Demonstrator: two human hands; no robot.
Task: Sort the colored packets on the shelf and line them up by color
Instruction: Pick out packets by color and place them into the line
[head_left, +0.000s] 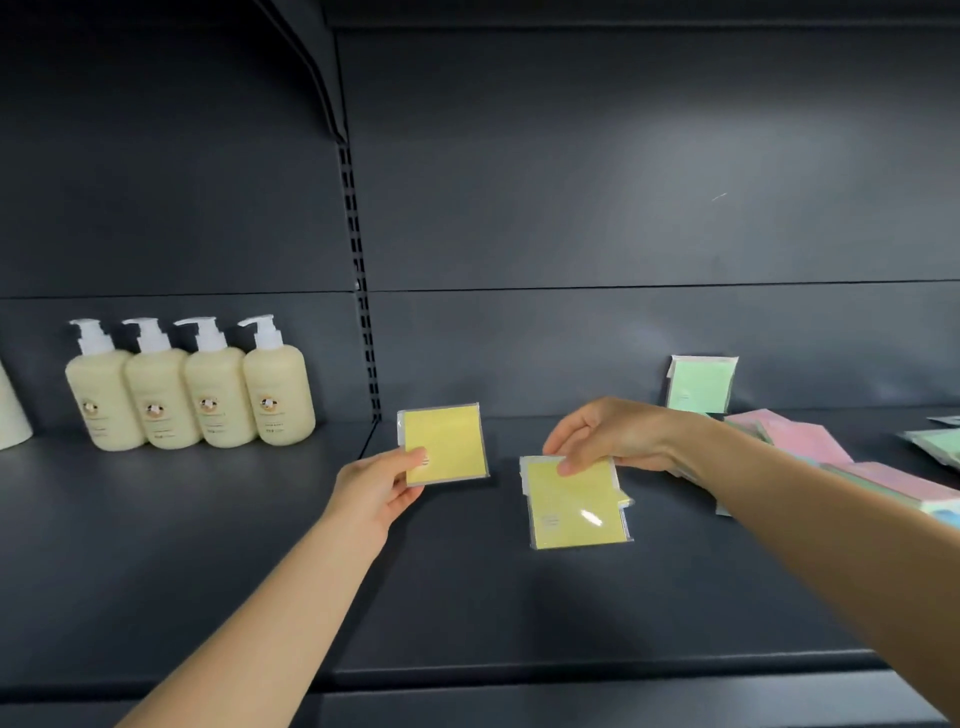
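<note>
My left hand (378, 488) pinches the lower left corner of a yellow packet (445, 442), which is held upright near the back of the dark shelf (208, 545). My right hand (608, 436) pinches the top edge of a small stack of yellow packets (576, 512) lying flat at the shelf's middle. A green packet (701, 384) leans upright against the back wall on the right. Pink packets (810, 441) and more pink, green and blue packets (914, 488) lie in a loose pile at the far right, partly hidden by my right forearm.
Several cream pump bottles (192, 395) stand in a row at the back left. A pale object (10, 410) shows at the left edge. A slotted upright post (363, 312) divides the back wall. More green packets (935, 444) lie at the right edge.
</note>
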